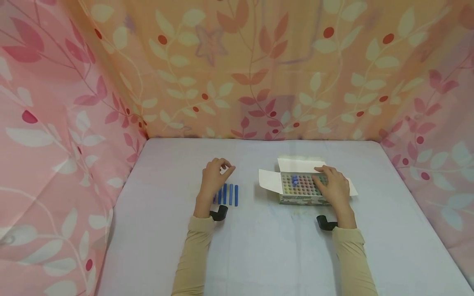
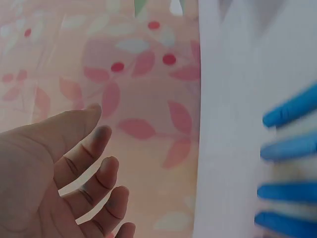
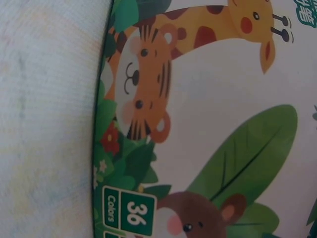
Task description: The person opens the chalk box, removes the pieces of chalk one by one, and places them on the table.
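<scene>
A box of chalk (image 1: 303, 200) stands on the right side of the table with its white flaps folded out, filled with rows of coloured sticks. Some blue chalks (image 1: 295, 181) stick up higher than the others. My right hand (image 1: 335, 189) rests over the box's right end, thumb and fingers spread apart. Its fingers are out of sight in the right wrist view, where the box's animal-printed side (image 3: 208, 99) fills most of the picture. Several blue chalk sticks (image 1: 231, 194) lie in a row on the table. Just beyond them hovers my left hand (image 1: 214, 176), fingers loosely bent and holding nothing.
A white cloth covers the table (image 1: 259, 255). Flowered curtains (image 1: 237, 74) hang behind it and along both sides. The box's left flap (image 1: 269, 181) reaches out toward the row of sticks. Black wrist mounts (image 1: 219, 213) jut from both forearms.
</scene>
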A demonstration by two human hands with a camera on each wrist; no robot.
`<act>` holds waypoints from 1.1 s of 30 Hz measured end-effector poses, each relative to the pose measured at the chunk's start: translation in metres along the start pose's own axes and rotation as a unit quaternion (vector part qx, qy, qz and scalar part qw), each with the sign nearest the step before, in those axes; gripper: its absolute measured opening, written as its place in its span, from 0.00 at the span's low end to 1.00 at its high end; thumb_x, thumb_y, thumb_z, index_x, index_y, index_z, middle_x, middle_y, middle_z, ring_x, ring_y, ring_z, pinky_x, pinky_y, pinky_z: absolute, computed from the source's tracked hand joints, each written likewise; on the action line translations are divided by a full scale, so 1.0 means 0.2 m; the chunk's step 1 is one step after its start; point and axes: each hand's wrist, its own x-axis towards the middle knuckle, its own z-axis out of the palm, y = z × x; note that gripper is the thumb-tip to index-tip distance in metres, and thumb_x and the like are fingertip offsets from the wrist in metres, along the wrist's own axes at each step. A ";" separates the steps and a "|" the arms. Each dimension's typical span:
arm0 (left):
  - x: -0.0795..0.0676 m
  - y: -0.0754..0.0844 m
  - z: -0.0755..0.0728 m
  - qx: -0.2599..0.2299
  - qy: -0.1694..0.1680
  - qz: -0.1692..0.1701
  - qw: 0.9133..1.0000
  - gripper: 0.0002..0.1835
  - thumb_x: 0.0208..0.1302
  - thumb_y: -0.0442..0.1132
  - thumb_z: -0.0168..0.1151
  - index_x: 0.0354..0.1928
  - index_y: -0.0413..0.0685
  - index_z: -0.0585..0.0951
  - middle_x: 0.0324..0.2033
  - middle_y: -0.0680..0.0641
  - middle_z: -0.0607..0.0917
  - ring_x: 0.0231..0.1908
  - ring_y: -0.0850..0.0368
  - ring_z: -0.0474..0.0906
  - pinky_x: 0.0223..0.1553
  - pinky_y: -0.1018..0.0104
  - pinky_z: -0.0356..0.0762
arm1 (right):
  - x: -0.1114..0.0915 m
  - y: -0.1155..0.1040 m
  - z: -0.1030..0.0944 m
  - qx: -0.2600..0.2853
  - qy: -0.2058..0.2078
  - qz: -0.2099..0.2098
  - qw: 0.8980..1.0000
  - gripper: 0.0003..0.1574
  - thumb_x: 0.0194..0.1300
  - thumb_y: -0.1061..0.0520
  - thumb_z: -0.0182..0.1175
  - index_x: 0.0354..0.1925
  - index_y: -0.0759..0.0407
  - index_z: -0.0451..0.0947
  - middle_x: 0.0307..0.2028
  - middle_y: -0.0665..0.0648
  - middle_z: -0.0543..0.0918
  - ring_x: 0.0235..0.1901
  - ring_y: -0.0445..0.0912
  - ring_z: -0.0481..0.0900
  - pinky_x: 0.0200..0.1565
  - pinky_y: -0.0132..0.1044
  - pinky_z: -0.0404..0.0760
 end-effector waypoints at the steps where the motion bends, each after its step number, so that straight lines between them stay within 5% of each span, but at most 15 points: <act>1: 0.00 0.02 0.02 0.000 -0.002 0.008 1.000 0.12 0.61 0.51 0.60 0.36 0.51 0.81 0.35 0.45 0.80 0.37 0.50 0.72 0.40 0.52 0.66 | 0.00 0.00 0.00 -0.001 0.000 0.001 1.000 0.24 0.65 0.43 0.54 0.55 0.52 0.73 0.59 0.67 0.68 0.55 0.66 0.66 0.53 0.65 0.59; 16: -0.01 0.32 0.28 0.050 -0.051 0.113 0.991 0.10 0.61 0.52 0.59 0.34 0.57 0.80 0.34 0.53 0.80 0.36 0.57 0.71 0.38 0.59 0.68 | 0.00 -0.01 0.00 0.005 -0.001 0.000 1.000 0.24 0.65 0.44 0.55 0.56 0.52 0.73 0.59 0.66 0.69 0.54 0.66 0.66 0.54 0.65 0.58; 28: -0.02 0.47 0.35 0.123 -0.037 0.156 0.979 0.06 0.62 0.52 0.59 0.34 0.62 0.80 0.37 0.57 0.77 0.42 0.57 0.66 0.51 0.53 0.62 | 0.00 0.00 0.00 0.000 0.003 0.001 1.000 0.24 0.65 0.44 0.55 0.56 0.52 0.73 0.59 0.67 0.69 0.54 0.66 0.67 0.53 0.64 0.58; 33: -0.02 0.52 0.38 0.155 -0.062 0.185 0.968 0.07 0.61 0.54 0.58 0.35 0.63 0.79 0.38 0.58 0.77 0.43 0.58 0.66 0.52 0.54 0.63 | 0.00 0.00 0.00 0.001 0.000 0.001 1.000 0.24 0.65 0.44 0.54 0.56 0.52 0.73 0.59 0.67 0.68 0.54 0.65 0.67 0.53 0.64 0.59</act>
